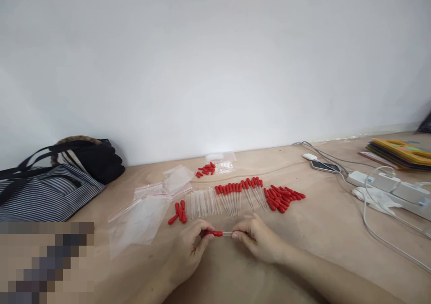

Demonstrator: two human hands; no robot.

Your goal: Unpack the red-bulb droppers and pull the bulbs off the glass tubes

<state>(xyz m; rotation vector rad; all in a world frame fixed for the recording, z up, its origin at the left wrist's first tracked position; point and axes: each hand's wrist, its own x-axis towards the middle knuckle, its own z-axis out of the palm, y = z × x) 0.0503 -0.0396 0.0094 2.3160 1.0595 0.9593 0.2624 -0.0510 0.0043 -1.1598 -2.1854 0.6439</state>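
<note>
My left hand (pixel 195 245) pinches a red rubber dropper bulb (pixel 218 234) between thumb and fingers. From the bulb's open end a clear glass pipette tube (pixel 227 234) runs right into my right hand (pixel 254 236), whose thumb and fingertips close on it. How deep the tube sits in the bulb cannot be made out. Just beyond my hands lie a row of bare glass tubes (pixel 202 204) and several droppers with red bulbs fitted (pixel 232 198). A pile of loose red bulbs (pixel 283 198) rests to their right, and a few more bulbs (pixel 180 213) to their left.
Clear zip bags (pixel 141 218) lie at left, near a striped bag (pixel 50 191). Toward the wall are small red bulbs (pixel 206 169) and a clear packet of tubes (pixel 224 165). At right are a phone-like device (pixel 325 166), a power strip (pixel 411 200) with cables, and stacked yellow folders (pixel 400 153).
</note>
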